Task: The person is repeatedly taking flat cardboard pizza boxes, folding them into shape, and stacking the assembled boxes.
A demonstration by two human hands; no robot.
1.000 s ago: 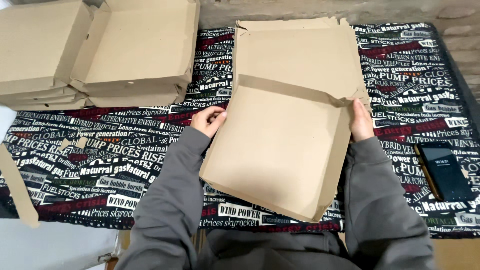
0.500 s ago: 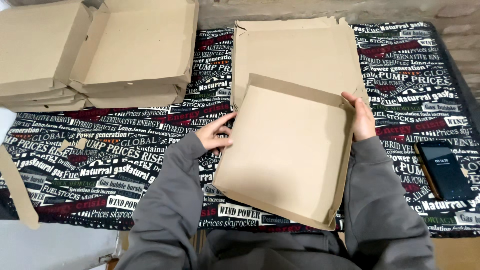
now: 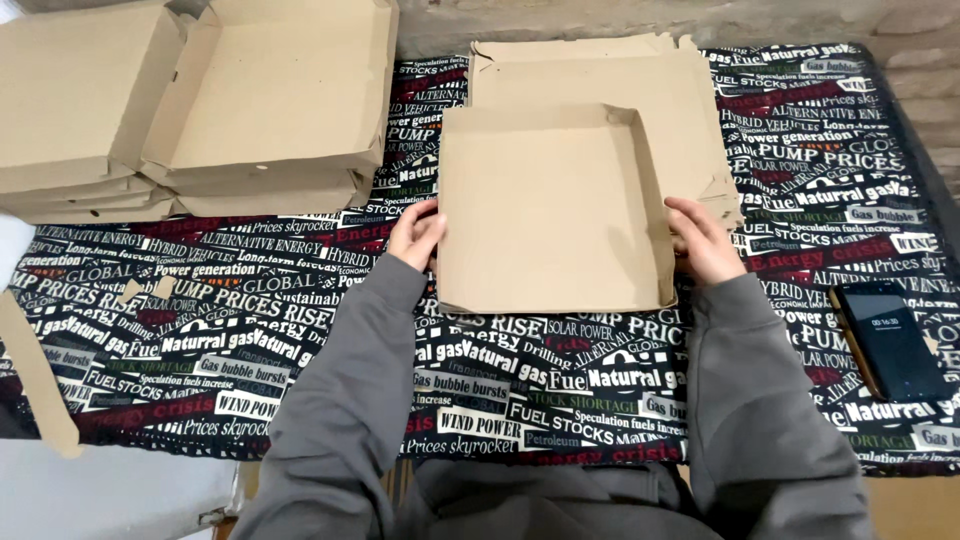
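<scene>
Now both hands, left (image 3: 415, 232) and right (image 3: 703, 238), clamp the side walls of a shallow brown cardboard tray (image 3: 552, 208) on the newsprint-patterned surface (image 3: 300, 330); squaring its walls likely comes next.

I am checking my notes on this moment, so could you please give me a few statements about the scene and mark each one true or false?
1. Both hands touch the cardboard tray: the left hand at its left edge, the right hand at its right edge. True.
2. The tray lies on a bare wooden table. False: it lies partly on a printed cloth and partly on a stack of flat cardboard sheets.
3. A dark phone lies to the person's right. True.
4. The folded boxes are stacked at the far right. False: they stand at the far left.
</scene>
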